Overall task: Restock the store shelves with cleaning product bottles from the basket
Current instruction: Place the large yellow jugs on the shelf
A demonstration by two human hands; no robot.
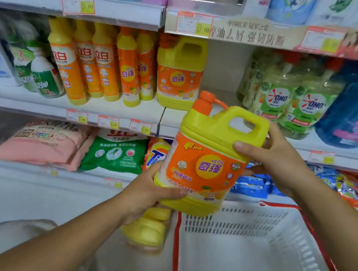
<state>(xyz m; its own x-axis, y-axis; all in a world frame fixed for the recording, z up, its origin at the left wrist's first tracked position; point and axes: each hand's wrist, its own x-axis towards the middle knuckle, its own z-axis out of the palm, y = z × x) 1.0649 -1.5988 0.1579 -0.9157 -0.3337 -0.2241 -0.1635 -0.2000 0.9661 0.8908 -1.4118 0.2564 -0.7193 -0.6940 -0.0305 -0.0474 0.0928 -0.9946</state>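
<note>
Right, I had the yellow jug (206, 163) up in both hands, held in the air in front of the middle shelf (171, 115) and above the far left corner of the basket (242, 218). My left hand (152, 192) cupped the jug's lower left corner, thumb across the front of the orange label and fingers curled underneath. My right hand (275, 160) gripped the upper right shoulder just below the moulded handle, thumb laid along the front and fingers round the back. The jug was tilted, its top leaning right, with the orange pump cap at its upper left.

On the middle shelf behind it sat a matching jug (178, 72), then a bare stretch of shelf, then the green-labelled OMO bottles (296, 100) further right. Left of the matching jug stood a row of slim orange-and-yellow bottles (86, 62). The basket was white with a red rim, near me on the right. Just left of it, under my left hand, were some yellow shapes (146, 231), too blurred for me to tell what they were.
</note>
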